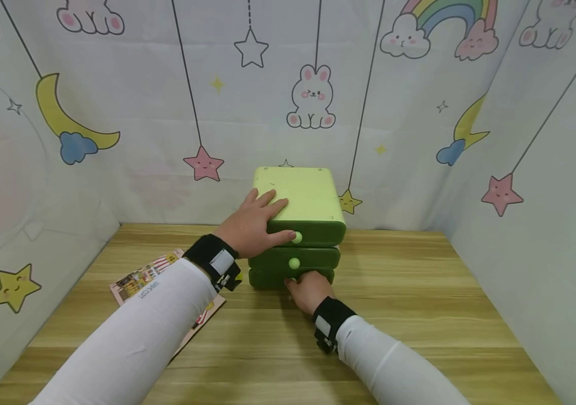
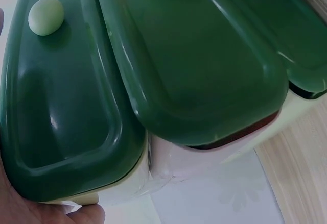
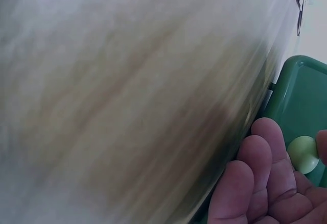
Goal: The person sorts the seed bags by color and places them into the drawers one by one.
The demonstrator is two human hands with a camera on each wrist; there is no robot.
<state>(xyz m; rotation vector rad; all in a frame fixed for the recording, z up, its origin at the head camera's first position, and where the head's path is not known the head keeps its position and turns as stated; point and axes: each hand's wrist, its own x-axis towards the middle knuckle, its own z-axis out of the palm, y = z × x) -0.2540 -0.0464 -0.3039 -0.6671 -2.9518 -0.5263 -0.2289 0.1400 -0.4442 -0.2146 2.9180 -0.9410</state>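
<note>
A small three-drawer cabinet [image 1: 308, 194] has a pale yellow-green top and dark green drawer fronts with round light green knobs. My left hand [image 1: 255, 225] rests spread over its top left edge, thumb reaching down beside the top knob [image 1: 297, 237]. Low in front, my right hand [image 1: 310, 291] pinches the knob [image 3: 302, 155] of the bottom drawer [image 1: 268, 279] between thumb and fingers. The left wrist view shows a narrow dark gap behind the front of the middle drawer [image 2: 204, 60], and another behind the bottom drawer [image 2: 306, 45].
A colourful printed booklet [image 1: 138, 279] lies on the wooden table [image 1: 409, 315] at the left, partly under my left forearm. Behind the cabinet hangs a white cloth [image 1: 166, 112] printed with stars, moons and rabbits, which also runs along both sides.
</note>
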